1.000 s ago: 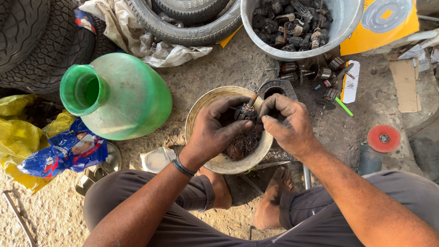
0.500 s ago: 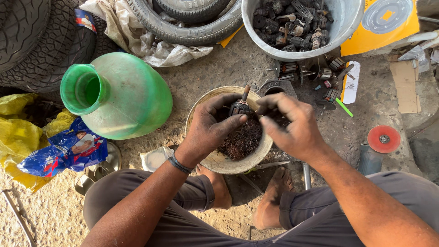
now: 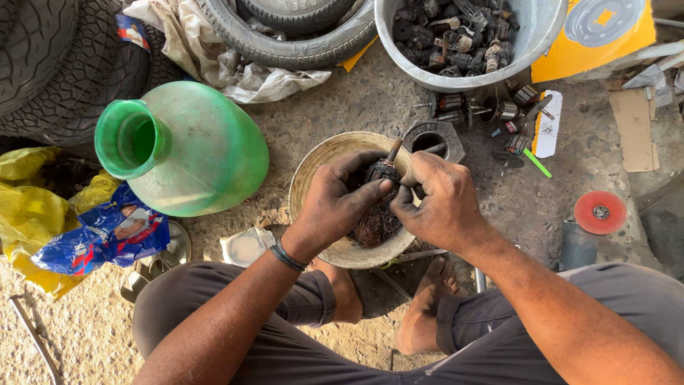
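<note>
My left hand [image 3: 340, 199] and my right hand [image 3: 436, 199] both grip a small dark motor armature [image 3: 382, 171] with a short shaft sticking up. They hold it over a shallow tan bowl [image 3: 318, 165] on the ground. A tangle of copper wire [image 3: 376, 226] lies in the bowl below my fingers. Both hands are blackened with grime. A dark band circles my left wrist.
A green plastic jug [image 3: 192, 146] lies left of the bowl. A metal tub [image 3: 531, 43] of armatures stands at the back, with loose armatures [image 3: 499, 110] below it. Tyres [image 3: 285, 43] at top left, yellow and blue bags [image 3: 85, 235] left, red disc [image 3: 600, 212] right. My feet rest below the bowl.
My hands have shifted slightly on the armature and drawn closer together over the bowl. The shaft now points up between my fingers.
</note>
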